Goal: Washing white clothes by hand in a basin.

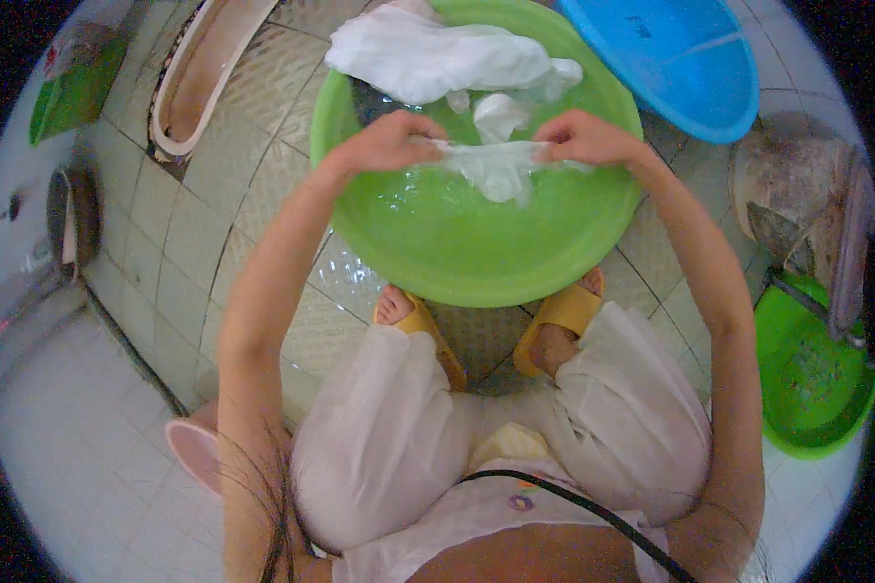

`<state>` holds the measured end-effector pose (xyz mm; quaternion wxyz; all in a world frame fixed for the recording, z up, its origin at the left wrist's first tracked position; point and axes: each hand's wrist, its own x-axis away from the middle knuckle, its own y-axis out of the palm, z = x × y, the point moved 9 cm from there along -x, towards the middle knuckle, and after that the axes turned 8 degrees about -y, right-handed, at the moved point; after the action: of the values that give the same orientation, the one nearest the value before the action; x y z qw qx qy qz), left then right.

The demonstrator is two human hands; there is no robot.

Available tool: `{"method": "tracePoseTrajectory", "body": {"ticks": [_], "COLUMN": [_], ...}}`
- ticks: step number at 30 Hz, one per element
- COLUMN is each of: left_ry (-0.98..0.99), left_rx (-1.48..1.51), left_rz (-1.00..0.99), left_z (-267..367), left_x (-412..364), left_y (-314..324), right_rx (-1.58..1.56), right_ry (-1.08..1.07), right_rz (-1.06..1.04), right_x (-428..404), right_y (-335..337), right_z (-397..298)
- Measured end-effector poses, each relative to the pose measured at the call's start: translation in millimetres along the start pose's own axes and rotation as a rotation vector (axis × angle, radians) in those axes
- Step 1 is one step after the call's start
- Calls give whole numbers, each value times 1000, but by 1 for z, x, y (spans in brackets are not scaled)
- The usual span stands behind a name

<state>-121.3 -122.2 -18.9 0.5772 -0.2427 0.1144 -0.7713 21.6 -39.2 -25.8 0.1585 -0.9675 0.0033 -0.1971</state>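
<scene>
A wet white cloth point(497, 169) stretches between my two hands, low over a large green plastic basin point(481, 288) with water in it. My left hand point(395, 142) pinches its left end, and my right hand point(583, 140) grips the other. Its middle sags towards the water, and I cannot tell how much of it is under the surface. Just beyond, a small white bunch of fabric point(499, 115) sits in the water. A larger heap of white fabric point(437, 55) lies across the far side of the basin, beside a dark cloth point(372, 98).
A blue plastic basin point(689, 69) leans at the far right. Farther right stand a worn bucket point(787, 167) and a green basin point(809, 393). A ceramic squat toilet point(211, 73) is set in the tiled floor point(189, 189) at the left. A pink basin point(189, 444) is partly behind my left arm.
</scene>
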Motion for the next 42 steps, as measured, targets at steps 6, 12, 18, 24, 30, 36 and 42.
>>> {"method": "tracePoseTrajectory", "body": {"ticks": [6,12,18,24,30,36,42], "left_ry": [-372,34,-187,-384,-329,-290,-478], "left_rx": [-339,-489,-60,-219,201,158,-11], "left_rz": [-268,36,127,13,204,296,311], "left_z": [-32,11,-3,-29,-7,-5,-32], "left_x": [6,16,10,20,45,59,17], "left_y": [31,-1,-15,-11,-59,-143,-214], "right_rx": [450,360,406,146,205,-2,95], "right_ry": [172,-342,-10,-136,-52,-210,-55], "right_rz": [-146,308,50,318,281,406,532], "right_x": [3,26,5,17,16,-29,-80], "right_y": [17,-16,-2,-16,-31,-45,-80], "right_z": [18,-19,-9,-10,-57,-72,-41]}}
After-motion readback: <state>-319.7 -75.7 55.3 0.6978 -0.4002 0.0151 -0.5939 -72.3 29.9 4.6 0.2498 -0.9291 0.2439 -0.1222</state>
